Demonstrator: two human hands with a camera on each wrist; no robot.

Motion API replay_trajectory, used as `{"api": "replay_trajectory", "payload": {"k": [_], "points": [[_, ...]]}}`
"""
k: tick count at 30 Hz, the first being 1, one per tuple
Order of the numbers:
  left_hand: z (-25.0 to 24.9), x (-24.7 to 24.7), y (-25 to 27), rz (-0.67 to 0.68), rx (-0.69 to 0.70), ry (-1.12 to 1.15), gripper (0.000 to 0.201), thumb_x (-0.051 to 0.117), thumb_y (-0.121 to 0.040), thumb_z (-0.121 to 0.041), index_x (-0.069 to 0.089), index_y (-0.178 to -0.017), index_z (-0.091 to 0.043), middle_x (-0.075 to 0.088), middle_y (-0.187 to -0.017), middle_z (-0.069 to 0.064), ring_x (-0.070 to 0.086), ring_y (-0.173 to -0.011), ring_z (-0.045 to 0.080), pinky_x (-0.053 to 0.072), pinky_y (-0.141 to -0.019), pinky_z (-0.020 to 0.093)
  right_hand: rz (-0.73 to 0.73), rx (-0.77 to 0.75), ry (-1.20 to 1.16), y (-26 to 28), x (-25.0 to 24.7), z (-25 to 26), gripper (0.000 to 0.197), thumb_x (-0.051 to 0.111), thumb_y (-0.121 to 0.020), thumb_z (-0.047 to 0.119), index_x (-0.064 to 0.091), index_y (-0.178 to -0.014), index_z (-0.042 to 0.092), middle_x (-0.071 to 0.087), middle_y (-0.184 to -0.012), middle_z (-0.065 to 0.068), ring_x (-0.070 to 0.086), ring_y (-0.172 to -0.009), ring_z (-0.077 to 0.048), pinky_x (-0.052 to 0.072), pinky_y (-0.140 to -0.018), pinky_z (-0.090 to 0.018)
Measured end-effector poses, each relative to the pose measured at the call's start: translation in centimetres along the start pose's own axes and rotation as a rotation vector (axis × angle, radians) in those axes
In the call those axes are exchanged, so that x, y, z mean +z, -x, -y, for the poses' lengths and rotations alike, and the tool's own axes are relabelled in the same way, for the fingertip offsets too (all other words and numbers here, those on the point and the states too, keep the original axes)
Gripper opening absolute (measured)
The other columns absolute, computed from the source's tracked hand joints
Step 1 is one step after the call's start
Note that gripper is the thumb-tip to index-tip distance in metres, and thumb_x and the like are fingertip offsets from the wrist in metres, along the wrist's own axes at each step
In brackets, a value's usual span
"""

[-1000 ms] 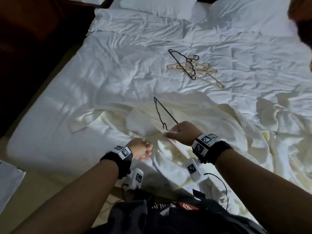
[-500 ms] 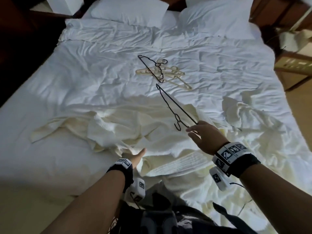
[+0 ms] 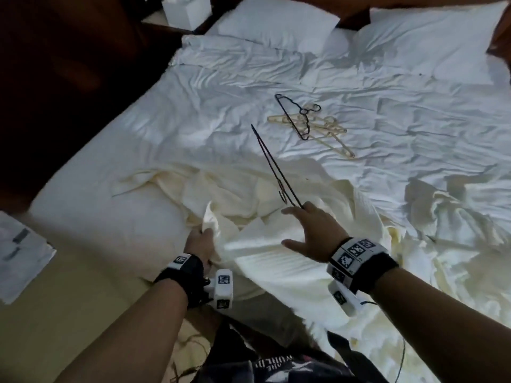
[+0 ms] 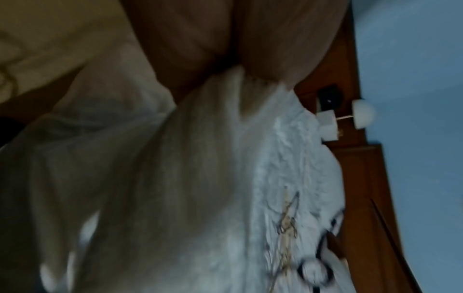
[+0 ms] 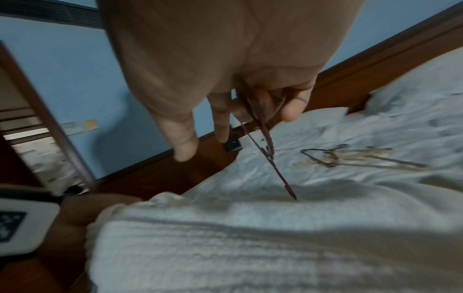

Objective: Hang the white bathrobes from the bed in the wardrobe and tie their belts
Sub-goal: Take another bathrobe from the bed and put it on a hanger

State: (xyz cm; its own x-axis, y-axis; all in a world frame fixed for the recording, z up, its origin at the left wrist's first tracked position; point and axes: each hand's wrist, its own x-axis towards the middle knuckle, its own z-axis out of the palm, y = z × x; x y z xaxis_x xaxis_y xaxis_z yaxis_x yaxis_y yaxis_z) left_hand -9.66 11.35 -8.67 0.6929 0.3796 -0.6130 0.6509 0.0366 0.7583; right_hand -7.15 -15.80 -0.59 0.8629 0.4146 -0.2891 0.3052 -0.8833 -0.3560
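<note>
On the bed (image 3: 193, 111), the left hand (image 3: 199, 244) grips a bunched fold of a cream-white bathrobe (image 3: 276, 261) at the near edge of the mattress. The right hand (image 3: 312, 233) hovers over the robe, thumb and forefinger spread, holding a thin dark hanger (image 3: 272, 164) at its far fingers. Further up the white sheet lies a small pile of hangers (image 3: 309, 123), one dark, the others pale, with two pillows (image 3: 276, 20) at the head.

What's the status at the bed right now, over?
Left hand grips bathrobe fabric. Right hand holds dark hanger above it. Robe not yet on hanger. Spare hangers lie farther up the bed, clear.
</note>
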Motion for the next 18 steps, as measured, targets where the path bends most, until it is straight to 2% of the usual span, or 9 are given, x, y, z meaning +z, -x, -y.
{"api": "replay_trajectory", "payload": {"k": [3,5,7,9,11,13,15,16,18], "points": [[-4.3,-3.5,2.3,0.143,0.397,-0.486,0.032,0.043,-0.083,-0.043,0.057,-0.085,-0.015,0.064,-0.079,0.004,0.060,-0.072,0.025,0.047,-0.066,0.033,-0.014,-0.136,0.070,-4.3,-1.2,5.6,0.101,0.075,-0.068,0.062,0.014,-0.147,0.046,0.046,-0.118,-0.005,0.054,-0.102,-0.027,0.046,-0.090,-0.039],[-6.6,-5.8,4.1,0.244,0.573,-0.678,0.031,0.041,-0.084,-0.046,0.054,-0.079,-0.018,0.059,-0.071,-0.002,0.055,-0.065,0.014,0.040,-0.060,0.029,-0.030,-0.240,0.133,-7.1,-2.4,9.3,0.116,0.082,-0.063,0.057,0.003,-0.148,0.050,0.044,-0.116,-0.007,0.051,-0.099,-0.028,0.047,-0.088,-0.041],[-8.5,-7.8,6.0,0.278,0.656,-0.714,0.036,0.044,-0.082,-0.054,0.052,-0.077,-0.019,0.057,-0.068,-0.003,0.053,-0.062,0.010,0.040,-0.058,0.027,0.016,-0.334,0.247,-9.5,-3.2,12.5,0.116,0.084,-0.061,0.054,0.007,-0.148,0.050,0.039,-0.116,-0.007,0.045,-0.099,-0.026,0.044,-0.087,-0.040],[-9.6,-9.8,7.1,0.267,0.712,-0.731,0.041,0.055,-0.074,-0.064,0.056,-0.080,-0.023,0.059,-0.073,-0.006,0.055,-0.066,0.004,0.042,-0.061,0.021,0.123,-0.414,0.379,-11.3,-2.9,15.3,0.094,0.079,-0.064,0.058,0.031,-0.144,0.046,0.037,-0.116,-0.006,0.041,-0.100,-0.024,0.044,-0.086,-0.038],[-9.8,-11.9,7.3,0.258,0.695,-0.728,0.042,0.076,-0.068,-0.059,0.060,-0.091,-0.026,0.062,-0.082,-0.011,0.057,-0.076,0.001,0.042,-0.065,0.015,0.248,-0.409,0.404,-12.7,-2.2,17.3,0.057,0.072,-0.074,0.055,0.057,-0.124,0.031,0.041,-0.117,-0.006,0.046,-0.102,-0.027,0.048,-0.087,-0.040],[-9.2,-14.0,6.7,0.237,0.625,-0.728,0.054,0.086,-0.065,-0.048,0.057,-0.105,-0.026,0.062,-0.094,-0.014,0.058,-0.085,0.001,0.045,-0.071,0.017,0.276,-0.396,0.447,-13.6,-3.1,18.8,0.038,0.065,-0.080,0.052,0.058,-0.103,0.023,0.052,-0.113,-0.005,0.056,-0.102,-0.032,0.052,-0.082,-0.042],[-8.5,-15.2,5.4,0.173,0.521,-0.795,0.057,0.085,-0.067,-0.042,0.053,-0.111,-0.024,0.062,-0.103,-0.008,0.060,-0.093,0.013,0.046,-0.076,0.024,0.137,-0.451,0.553,-14.7,-5.5,20.1,0.021,0.061,-0.084,0.043,0.058,-0.093,0.024,0.057,-0.106,-0.002,0.061,-0.098,-0.032,0.050,-0.073,-0.035],[-8.7,-15.4,4.8,0.132,0.483,-0.860,0.051,0.082,-0.072,-0.038,0.055,-0.111,-0.020,0.063,-0.105,-0.003,0.061,-0.097,0.020,0.046,-0.077,0.027,0.056,-0.487,0.595,-15.2,-7.4,20.9,0.016,0.060,-0.086,0.036,0.061,-0.094,0.023,0.057,-0.107,-0.001,0.061,-0.097,-0.031,0.047,-0.069,-0.032],[-10.1,-14.8,3.3,0.080,0.437,-0.924,0.035,0.073,-0.079,-0.030,0.064,-0.106,-0.008,0.068,-0.108,0.010,0.063,-0.099,0.029,0.047,-0.078,0.031,-0.117,-0.530,0.695,-15.8,-12.0,22.8,0.019,0.058,-0.087,0.030,0.066,-0.100,0.018,0.056,-0.112,-0.001,0.060,-0.097,-0.030,0.041,-0.063,-0.031]]}}
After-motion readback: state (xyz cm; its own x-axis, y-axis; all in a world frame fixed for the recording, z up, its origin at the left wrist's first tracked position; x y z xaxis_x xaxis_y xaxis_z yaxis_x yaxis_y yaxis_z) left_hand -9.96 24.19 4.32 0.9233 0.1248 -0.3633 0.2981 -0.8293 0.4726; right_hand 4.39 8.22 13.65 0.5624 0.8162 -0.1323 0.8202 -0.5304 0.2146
